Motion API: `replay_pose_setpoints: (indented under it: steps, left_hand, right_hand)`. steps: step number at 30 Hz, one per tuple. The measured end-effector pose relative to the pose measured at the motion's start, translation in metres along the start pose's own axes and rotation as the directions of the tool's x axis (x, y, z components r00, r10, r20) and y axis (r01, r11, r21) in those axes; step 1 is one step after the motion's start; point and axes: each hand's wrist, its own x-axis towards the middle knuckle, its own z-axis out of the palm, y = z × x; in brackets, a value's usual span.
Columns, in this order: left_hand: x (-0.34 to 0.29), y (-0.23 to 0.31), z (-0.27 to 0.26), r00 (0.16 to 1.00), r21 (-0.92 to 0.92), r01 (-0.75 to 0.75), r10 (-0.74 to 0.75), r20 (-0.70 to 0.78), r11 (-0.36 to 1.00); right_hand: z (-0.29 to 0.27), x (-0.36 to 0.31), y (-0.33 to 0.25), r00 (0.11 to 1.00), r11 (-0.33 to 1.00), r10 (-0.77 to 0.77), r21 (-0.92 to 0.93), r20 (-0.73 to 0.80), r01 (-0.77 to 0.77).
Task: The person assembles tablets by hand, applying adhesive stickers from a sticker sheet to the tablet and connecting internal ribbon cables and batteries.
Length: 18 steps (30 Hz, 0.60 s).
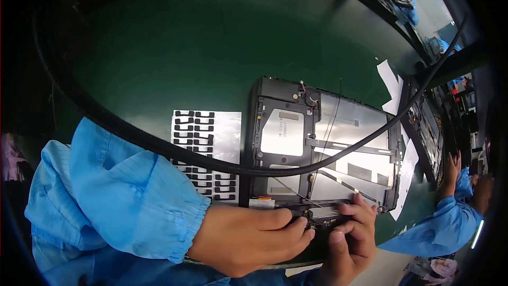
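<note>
An opened flat electronic device [283,92] with a black frame and silver metal panels lies on the green bench. My left hand [243,238] rests at its near edge, fingers curled and pressed together; what they pinch, if anything, is hidden. At the near right part of that edge, my right hand [354,238] has bent fingers over the frame, with its thumb below. Thin dark wires [296,193] cross the device and one runs toward the right fingertips. Whether the right fingers grip that wire cannot be made out.
A thick black cable [254,171] loops across the view above the device. Left of the device lies a white sheet [230,127] of small black pads. White papers [390,87] lie to the right. Co-workers in blue sit at the right, one arm [428,228] close by.
</note>
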Motion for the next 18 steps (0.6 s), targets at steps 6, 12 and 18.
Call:
replay_pose_setpoints:
  steps: [6, 12, 18]
  left_hand:
    - [-0.001, 0.001, -0.001, 1.0, 0.026, -0.013, 0.012, 0.021, 1.0]
    - [0.002, -0.002, -0.007, 0.994, -0.001, -0.015, 0.015, 0.104, 1.0]
    - [0.009, 0.003, 0.004, 0.998, 0.034, 0.006, -0.008, 0.058, 0.999]
  right_hand:
    - [-0.001, 0.0, 0.0, 1.0, 0.999, 0.015, 0.039, -0.008, -0.015]
    - [0.001, 0.003, -0.001, 1.0, 0.999, 0.018, -0.033, -0.013, -0.018]
    - [-0.001, 0.005, -0.005, 1.0, 0.993, 0.017, -0.117, 0.019, -0.015]
